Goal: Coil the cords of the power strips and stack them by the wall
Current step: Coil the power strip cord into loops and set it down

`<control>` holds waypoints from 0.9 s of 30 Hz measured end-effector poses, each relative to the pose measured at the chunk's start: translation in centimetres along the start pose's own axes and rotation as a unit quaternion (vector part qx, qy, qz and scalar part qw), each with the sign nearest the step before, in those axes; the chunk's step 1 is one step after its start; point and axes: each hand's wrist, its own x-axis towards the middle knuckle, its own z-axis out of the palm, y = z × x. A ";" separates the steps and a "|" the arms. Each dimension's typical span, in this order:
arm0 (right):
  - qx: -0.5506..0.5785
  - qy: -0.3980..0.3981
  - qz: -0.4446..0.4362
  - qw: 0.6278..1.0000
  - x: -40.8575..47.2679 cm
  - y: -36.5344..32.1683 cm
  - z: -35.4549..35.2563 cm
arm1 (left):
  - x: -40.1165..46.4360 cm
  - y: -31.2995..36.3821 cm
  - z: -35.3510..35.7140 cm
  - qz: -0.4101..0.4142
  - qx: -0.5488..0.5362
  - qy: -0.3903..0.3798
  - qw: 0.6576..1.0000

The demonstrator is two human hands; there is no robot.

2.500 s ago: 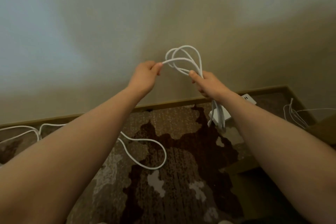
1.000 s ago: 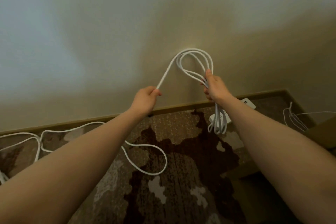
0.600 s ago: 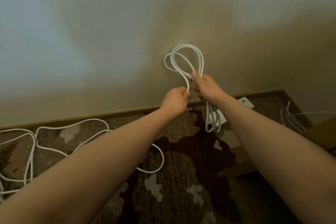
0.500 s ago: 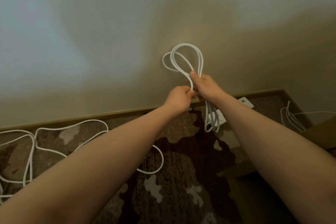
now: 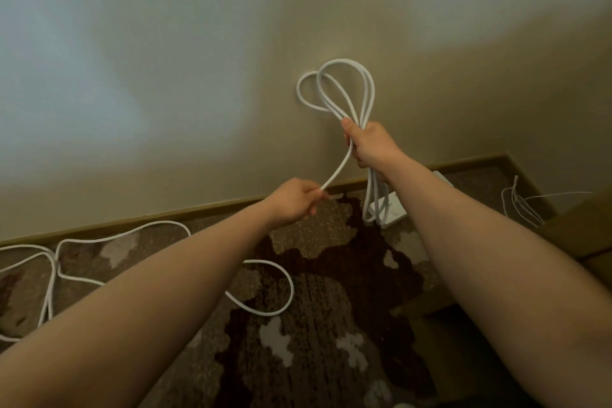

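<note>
The room is dim and the colours look muted and yellowish. A cool, pale patch of light lies across the left of the wall (image 5: 99,76), as if from a source off to the left, while the wall turns warm beige toward the right and darkens near the skirting. The upper right corner is paler again above a soft diagonal shadow edge. The patterned carpet (image 5: 314,325) is dark, its detail smeared and grainy. Wide-angle distortion bends the skirting line and swells both forearms at the lower edges. The white cord (image 5: 344,89) stands out brightly; the thin wires (image 5: 520,205) at far right are perhaps slightly blurred.
</note>
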 end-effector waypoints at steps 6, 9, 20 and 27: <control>0.010 0.001 0.009 1.000 -0.2 -0.3 -0.2 | -3.3 -4.6 -1.9 -0.059 0.042 -0.061 0.996; 0.069 -0.009 0.030 0.997 -0.5 -0.7 0.2 | -2.9 -3.0 -1.0 0.017 0.118 -0.063 0.991; -0.052 0.071 -0.022 0.996 -1.0 0.6 -0.7 | -2.7 -4.1 -1.0 -0.001 0.151 -0.065 0.986; -0.090 0.169 -0.089 0.977 -0.3 0.8 -2.0 | -6.3 -11.8 -6.6 -0.097 0.124 -0.026 0.987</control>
